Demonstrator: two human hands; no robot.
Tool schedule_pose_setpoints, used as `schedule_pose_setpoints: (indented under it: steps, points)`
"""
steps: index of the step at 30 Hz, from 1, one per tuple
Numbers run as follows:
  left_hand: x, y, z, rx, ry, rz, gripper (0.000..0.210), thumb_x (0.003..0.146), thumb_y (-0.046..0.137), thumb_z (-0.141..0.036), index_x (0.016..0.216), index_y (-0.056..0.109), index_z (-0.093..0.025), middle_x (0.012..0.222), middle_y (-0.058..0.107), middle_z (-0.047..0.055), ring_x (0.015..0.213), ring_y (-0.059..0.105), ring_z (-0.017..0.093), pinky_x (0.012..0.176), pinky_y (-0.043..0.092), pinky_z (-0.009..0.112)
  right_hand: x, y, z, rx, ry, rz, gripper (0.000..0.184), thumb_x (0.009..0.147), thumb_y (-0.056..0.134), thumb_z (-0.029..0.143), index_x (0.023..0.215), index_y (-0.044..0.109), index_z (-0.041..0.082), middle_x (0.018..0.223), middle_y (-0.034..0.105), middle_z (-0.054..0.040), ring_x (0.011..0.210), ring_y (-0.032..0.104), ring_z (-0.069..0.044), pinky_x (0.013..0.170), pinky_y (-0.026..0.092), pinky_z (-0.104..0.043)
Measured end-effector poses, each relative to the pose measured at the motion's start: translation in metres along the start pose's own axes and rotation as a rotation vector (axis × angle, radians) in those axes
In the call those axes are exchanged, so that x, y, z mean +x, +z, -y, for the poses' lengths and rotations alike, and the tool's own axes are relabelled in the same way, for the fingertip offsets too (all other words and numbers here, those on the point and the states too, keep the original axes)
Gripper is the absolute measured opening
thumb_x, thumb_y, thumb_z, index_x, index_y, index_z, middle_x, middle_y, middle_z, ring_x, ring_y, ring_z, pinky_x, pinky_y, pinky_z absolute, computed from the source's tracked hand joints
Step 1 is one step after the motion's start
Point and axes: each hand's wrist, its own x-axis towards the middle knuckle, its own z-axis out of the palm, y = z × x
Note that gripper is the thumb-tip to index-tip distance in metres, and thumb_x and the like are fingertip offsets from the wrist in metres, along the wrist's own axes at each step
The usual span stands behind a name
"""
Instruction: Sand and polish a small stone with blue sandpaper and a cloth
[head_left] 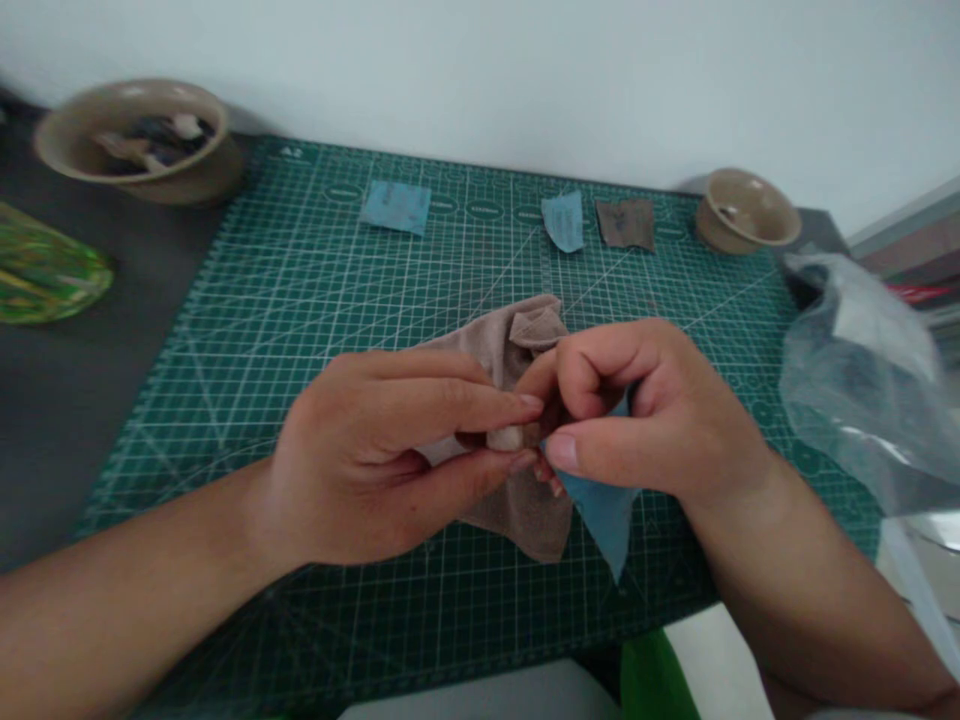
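In the head view, my left hand (397, 450) pinches a small pale piece (506, 437) at the centre of the frame; my right hand (652, 410), close against it, grips a blue sheet (604, 515). A brownish cloth (536, 520) shows beneath, over the green mat (322, 625). Farther off, a brown scrap (626, 224) lies upper right of centre, between a blue scrap (564, 222) and a small bowl (724, 235).

Small craft workspace: green gridded cutting mat (315, 290), sandpaper-like pieces (397, 207), bowl (191, 183) of scraps (146, 148)
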Motion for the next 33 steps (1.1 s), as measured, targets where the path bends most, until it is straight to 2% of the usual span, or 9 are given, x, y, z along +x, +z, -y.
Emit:
schedule_pose_setpoints:
  steps: [6, 14, 21, 27, 33]
  points:
    - [0.002, 0.001, 0.003, 0.004, 0.046, 0.001, 0.016, 0.09, 0.079, -0.019, 0.105, 0.077, -0.013, 0.083, 0.077, 0.005, 0.068, 0.074, 0.011, 0.059, 0.058, 0.017, 0.001, -0.001, 0.0, -0.009, -0.005, 0.018, 0.031, 0.076, 0.073, 0.015, 0.06, 0.046, 0.021, 0.06, 0.046, 0.0051, 0.056, 0.047, -0.01, 0.052, 0.029, -0.026]
    - [0.002, 0.0, 0.003, 0.01, 0.061, 0.02, 0.014, 0.091, 0.076, -0.017, 0.105, 0.077, -0.015, 0.083, 0.077, 0.005, 0.069, 0.074, 0.013, 0.057, 0.058, 0.019, 0.001, 0.001, 0.002, -0.049, 0.001, 0.008, 0.031, 0.077, 0.073, 0.017, 0.061, 0.046, 0.021, 0.06, 0.047, 0.0048, 0.059, 0.051, -0.011, 0.053, 0.032, -0.026]
    - [0.003, 0.003, 0.005, 0.063, 0.14, 0.042, 0.01, 0.092, 0.073, -0.015, 0.102, 0.075, -0.013, 0.078, 0.076, 0.006, 0.067, 0.074, 0.014, 0.056, 0.057, 0.022, 0.002, 0.004, -0.001, -0.164, -0.012, -0.054, 0.028, 0.074, 0.071, 0.013, 0.06, 0.047, 0.019, 0.068, 0.064, 0.0012, 0.062, 0.057, -0.011, 0.053, 0.035, -0.024]
    - [0.005, 0.002, 0.005, 0.115, 0.176, 0.099, 0.008, 0.096, 0.069, -0.016, 0.101, 0.074, -0.012, 0.077, 0.076, 0.006, 0.063, 0.072, 0.014, 0.052, 0.053, 0.024, 0.001, 0.007, -0.002, -0.244, -0.036, -0.082, 0.027, 0.07, 0.064, 0.009, 0.059, 0.043, 0.02, 0.063, 0.061, 0.0029, 0.059, 0.055, -0.01, 0.05, 0.031, -0.024]
    - [0.003, 0.005, 0.005, 0.135, 0.178, 0.113, 0.007, 0.096, 0.068, -0.017, 0.1, 0.074, -0.017, 0.077, 0.077, 0.005, 0.063, 0.072, 0.015, 0.053, 0.055, 0.025, -0.001, 0.009, -0.002, -0.28, -0.061, -0.06, 0.027, 0.068, 0.061, 0.008, 0.057, 0.04, 0.02, 0.061, 0.059, 0.0038, 0.057, 0.053, -0.009, 0.05, 0.029, -0.025]
